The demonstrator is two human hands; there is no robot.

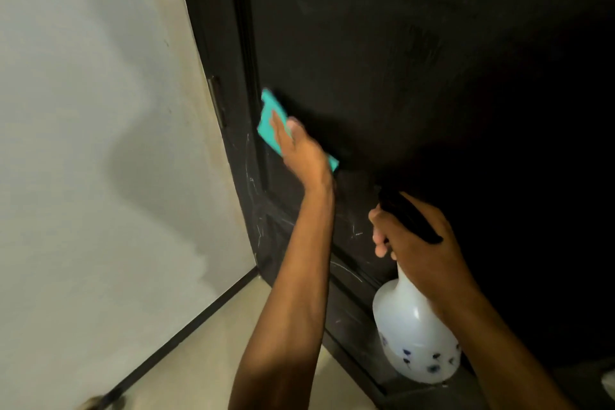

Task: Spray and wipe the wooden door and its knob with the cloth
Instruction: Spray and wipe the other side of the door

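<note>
Dark wooden door [382, 60]: upright, rigid, takes firm pressure | folded teal cloth [268, 116]: soft, light, left hand [301, 150] presses it flat-fingered near door's left edge | white plastic spray bottle [416, 336]: right hand [419, 243] curled round neck | knob unseen

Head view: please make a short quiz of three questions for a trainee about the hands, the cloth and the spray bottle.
1. True or false: the left hand presses the teal cloth flat on the dark door.
2. Which hand grips the spray bottle? A) left B) right C) neither
3. Fill in: the bottle's body is white; its spray head is ____.

Key: 1 true; 2 B, the right hand; 3 black.
</note>
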